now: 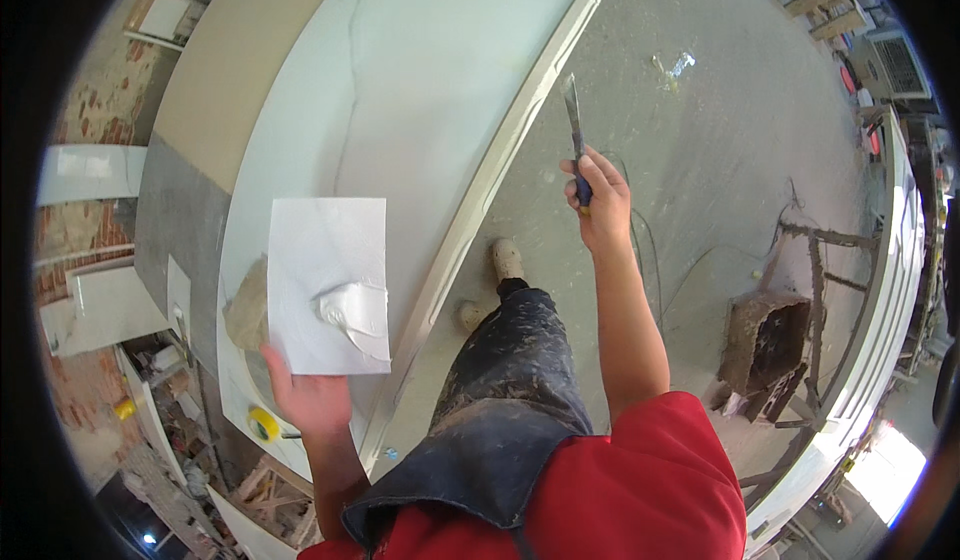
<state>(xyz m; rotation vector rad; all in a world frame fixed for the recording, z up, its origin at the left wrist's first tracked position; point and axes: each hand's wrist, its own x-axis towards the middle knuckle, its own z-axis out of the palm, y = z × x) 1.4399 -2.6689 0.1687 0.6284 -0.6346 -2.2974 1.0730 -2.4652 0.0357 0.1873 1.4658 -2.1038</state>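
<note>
My left hand (pixel 316 400) supports a flat white sheet (pixel 310 240) at its lower edge; the thumb lies outside its left corner and the other fingers are hidden beneath. A mound of smooth white paste (pixel 355 312) sits on the sheet's lower right part. In my right hand (pixel 602 200) is a putty knife (pixel 574 125), its blade pointing away from me and its dark handle in the closed fingers. The knife is over the floor, apart from the sheet. Below the sheet runs a long white marble-look slab (pixel 430 90) with a pale ridged edge.
A yellow tape roll (pixel 263 425) lies on the slab's near left part. On the right, a rough brown box (pixel 765 335) stands by a metal frame under another white slab (pixel 885 310). Cables cross the grey floor (pixel 690 190). Debris fills the lower left.
</note>
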